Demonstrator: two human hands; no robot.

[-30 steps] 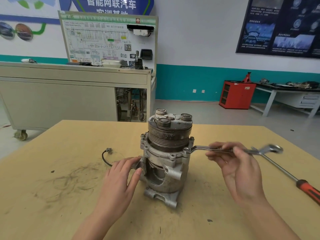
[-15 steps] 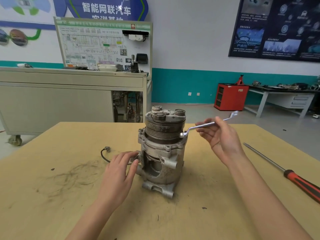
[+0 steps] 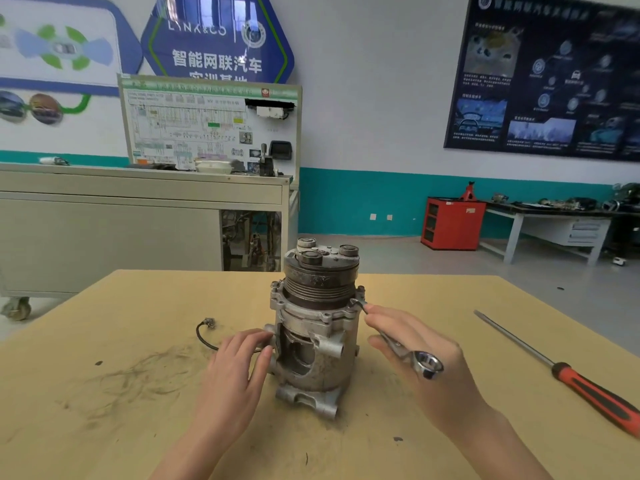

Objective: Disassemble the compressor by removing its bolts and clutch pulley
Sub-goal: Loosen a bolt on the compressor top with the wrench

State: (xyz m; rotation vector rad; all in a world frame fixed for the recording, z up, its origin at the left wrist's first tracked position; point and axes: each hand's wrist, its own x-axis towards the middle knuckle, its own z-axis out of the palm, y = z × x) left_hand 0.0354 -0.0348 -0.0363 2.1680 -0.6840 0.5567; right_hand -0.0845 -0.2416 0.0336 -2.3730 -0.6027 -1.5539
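standing upright in the middle of the frame on the tan table (image 3: 104, 393), the compressor (image 3: 317, 344) carries its grooved clutch pulley (image 3: 320, 280) on top, with a bolted flange (image 3: 308, 312) just below the pulley.

the left hand (image 3: 235, 372), in the lower centre of the frame, has nearly straight fingers whose tips press against the left side of the housing; it is curled round nothing.

the right hand (image 3: 429, 375), right of centre, grips a silver wrench (image 3: 391, 342), thumb over the shaft and fingers beneath it. the wrench slants from the right corner of the flange down toward the lower right. its far end meets that corner where a bolt sits, but it is too small to tell whether it is seated on the bolt head. its shiny ring end shows over the middle of the hand.

a black wire (image 3: 202, 336) with a small connector lies on the table just left of the left hand's fingertips. a long screwdriver (image 3: 568, 374) with a red and black handle lies well apart at the right edge, its tip pointing to the upper left.

behind the table, a wiring training board (image 3: 211, 126) stands at upper left on a grey bench, and a red cabinet (image 3: 452, 223) sits on the floor at right.
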